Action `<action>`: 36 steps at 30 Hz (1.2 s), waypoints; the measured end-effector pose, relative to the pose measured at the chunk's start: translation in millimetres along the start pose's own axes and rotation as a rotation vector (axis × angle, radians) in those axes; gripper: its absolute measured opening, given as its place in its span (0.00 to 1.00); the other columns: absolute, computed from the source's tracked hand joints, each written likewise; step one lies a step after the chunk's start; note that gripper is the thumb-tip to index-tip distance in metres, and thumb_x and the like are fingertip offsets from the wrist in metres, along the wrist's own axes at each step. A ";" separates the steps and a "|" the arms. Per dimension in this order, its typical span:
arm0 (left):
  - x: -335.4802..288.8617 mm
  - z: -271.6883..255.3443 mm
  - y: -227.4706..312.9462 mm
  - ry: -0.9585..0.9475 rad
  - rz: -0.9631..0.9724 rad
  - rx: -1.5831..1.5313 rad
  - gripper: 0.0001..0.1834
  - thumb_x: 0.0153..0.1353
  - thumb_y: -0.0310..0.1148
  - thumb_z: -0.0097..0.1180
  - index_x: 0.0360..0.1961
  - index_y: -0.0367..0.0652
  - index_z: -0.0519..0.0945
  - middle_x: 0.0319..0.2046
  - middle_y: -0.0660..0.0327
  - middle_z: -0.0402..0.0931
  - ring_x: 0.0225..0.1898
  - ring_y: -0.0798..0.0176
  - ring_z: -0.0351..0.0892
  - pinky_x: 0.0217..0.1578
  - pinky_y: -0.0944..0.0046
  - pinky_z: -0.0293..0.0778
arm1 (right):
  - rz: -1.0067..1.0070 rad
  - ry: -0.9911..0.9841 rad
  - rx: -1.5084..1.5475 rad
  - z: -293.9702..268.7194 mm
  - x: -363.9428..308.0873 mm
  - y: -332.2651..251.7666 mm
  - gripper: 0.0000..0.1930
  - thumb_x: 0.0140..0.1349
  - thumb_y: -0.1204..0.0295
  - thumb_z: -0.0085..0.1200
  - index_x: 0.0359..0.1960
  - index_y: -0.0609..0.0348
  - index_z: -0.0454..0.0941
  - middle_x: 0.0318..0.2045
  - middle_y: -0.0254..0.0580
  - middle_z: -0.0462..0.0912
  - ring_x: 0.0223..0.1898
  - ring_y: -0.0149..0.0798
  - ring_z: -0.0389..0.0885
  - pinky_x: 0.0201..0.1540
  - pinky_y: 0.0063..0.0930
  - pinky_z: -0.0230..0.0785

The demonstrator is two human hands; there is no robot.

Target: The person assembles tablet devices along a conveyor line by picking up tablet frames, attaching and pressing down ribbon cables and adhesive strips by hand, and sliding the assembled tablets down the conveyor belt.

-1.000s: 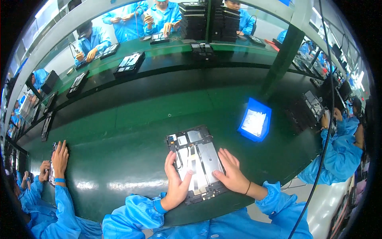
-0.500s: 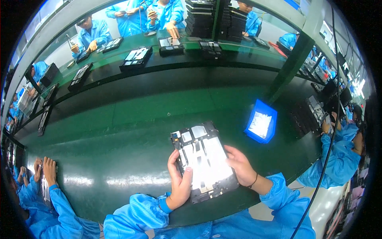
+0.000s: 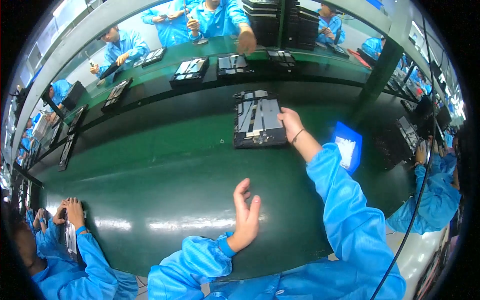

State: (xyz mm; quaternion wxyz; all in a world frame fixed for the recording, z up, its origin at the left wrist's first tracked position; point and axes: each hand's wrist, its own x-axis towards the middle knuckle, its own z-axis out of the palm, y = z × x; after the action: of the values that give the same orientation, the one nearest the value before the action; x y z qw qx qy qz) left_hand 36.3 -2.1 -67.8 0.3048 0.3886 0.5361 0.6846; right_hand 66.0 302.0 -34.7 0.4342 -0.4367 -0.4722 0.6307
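Observation:
A flat black electronic unit (image 3: 259, 120) with silver-grey panels and dark strips lies toward the far side of the green worktop. My right hand (image 3: 293, 126) grips its right edge, thumb on top, with that arm stretched far forward. Closer to me, my left hand (image 3: 245, 217) hangs over the worktop, holding nothing, its fingers curved and the thumb apart. A blue bin (image 3: 354, 142) of small white pieces stands to the right, partly covered by my right sleeve.
Beyond my worktop (image 3: 165, 185), a belt-like strip (image 3: 155, 95) carries several similar units. Green posts (image 3: 382, 70) and a grey rail rise there. Dark stacks (image 3: 262, 25) stand at the back. Co-workers in blue sit left, right and opposite. A black cable (image 3: 415, 210) hangs at right.
The unit has moved away from me, from between both hands to the far side, with my right hand on it. My left hand has let go. The view has shifted slightly.

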 end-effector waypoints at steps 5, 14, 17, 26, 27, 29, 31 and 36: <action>1.6 0.2 2.0 -0.082 0.007 0.058 0.28 0.69 0.33 0.48 0.66 0.35 0.57 0.65 0.51 0.57 0.66 0.54 0.58 0.65 0.56 0.56 | -0.019 -0.044 -0.224 -16.3 77.8 13.0 0.27 0.54 0.81 0.48 0.59 0.72 0.69 0.44 0.52 0.81 0.43 0.43 0.80 0.47 0.34 0.72; 4.7 15.2 3.1 -0.157 0.041 0.037 0.27 0.66 0.31 0.51 0.64 0.35 0.60 0.63 0.50 0.61 0.63 0.54 0.61 0.63 0.56 0.58 | -0.246 0.072 -0.822 -7.3 133.5 6.8 0.22 0.53 0.68 0.50 0.51 0.58 0.80 0.49 0.56 0.81 0.50 0.55 0.80 0.53 0.42 0.70; 4.3 -13.4 -3.0 -0.082 0.002 0.125 0.27 0.63 0.27 0.51 0.63 0.35 0.61 0.61 0.51 0.64 0.62 0.55 0.63 0.62 0.57 0.59 | -0.356 0.122 -0.800 83.2 52.6 24.1 0.21 0.53 0.70 0.51 0.50 0.58 0.80 0.47 0.52 0.83 0.50 0.50 0.81 0.53 0.34 0.71; 0.4 -18.5 -1.4 -0.278 -0.008 0.204 0.09 0.60 0.20 0.51 0.41 0.37 0.80 0.43 0.57 0.80 0.48 0.62 0.77 0.50 0.64 0.70 | -0.271 -0.983 -0.422 5.5 -171.6 23.4 0.11 0.68 0.74 0.47 0.45 0.62 0.81 0.41 0.41 0.85 0.44 0.31 0.81 0.49 0.27 0.73; 0.3 -17.8 -0.4 -0.285 -0.013 0.199 0.09 0.60 0.20 0.51 0.41 0.37 0.80 0.43 0.57 0.80 0.48 0.62 0.77 0.50 0.64 0.70 | -0.246 -1.025 -0.385 -14.4 -184.4 24.2 0.11 0.69 0.72 0.47 0.46 0.62 0.81 0.41 0.41 0.85 0.43 0.32 0.81 0.48 0.27 0.73; 1.3 -16.3 1.6 -0.615 0.041 0.299 0.08 0.58 0.19 0.52 0.34 0.39 0.83 0.36 0.58 0.83 0.42 0.58 0.81 0.45 0.62 0.74 | -0.211 -1.018 -0.441 -46.3 -200.8 27.1 0.13 0.70 0.72 0.45 0.49 0.62 0.80 0.48 0.46 0.82 0.51 0.38 0.80 0.54 0.32 0.71; 1.3 -7.8 9.7 -0.597 0.207 0.351 0.10 0.54 0.19 0.53 0.32 0.41 0.85 0.33 0.56 0.84 0.39 0.54 0.82 0.41 0.59 0.76 | -0.366 -1.074 -0.366 -64.1 -207.2 35.9 0.16 0.69 0.71 0.45 0.54 0.63 0.75 0.55 0.48 0.77 0.57 0.45 0.75 0.60 0.37 0.65; -1.3 5.6 15.7 -0.514 0.095 0.472 0.07 0.49 0.25 0.55 0.27 0.44 0.85 0.29 0.54 0.82 0.35 0.48 0.82 0.38 0.53 0.76 | -0.576 -1.019 -0.475 -70.4 -218.8 32.8 0.20 0.66 0.65 0.50 0.56 0.61 0.72 0.58 0.50 0.73 0.58 0.51 0.72 0.61 0.42 0.63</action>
State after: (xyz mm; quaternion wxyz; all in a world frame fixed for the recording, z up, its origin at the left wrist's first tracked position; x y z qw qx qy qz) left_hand 41.8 -4.1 -52.1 0.2993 0.6325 0.5667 0.4350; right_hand 182.1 101.4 -48.0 0.1985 -0.0214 -0.8456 0.4951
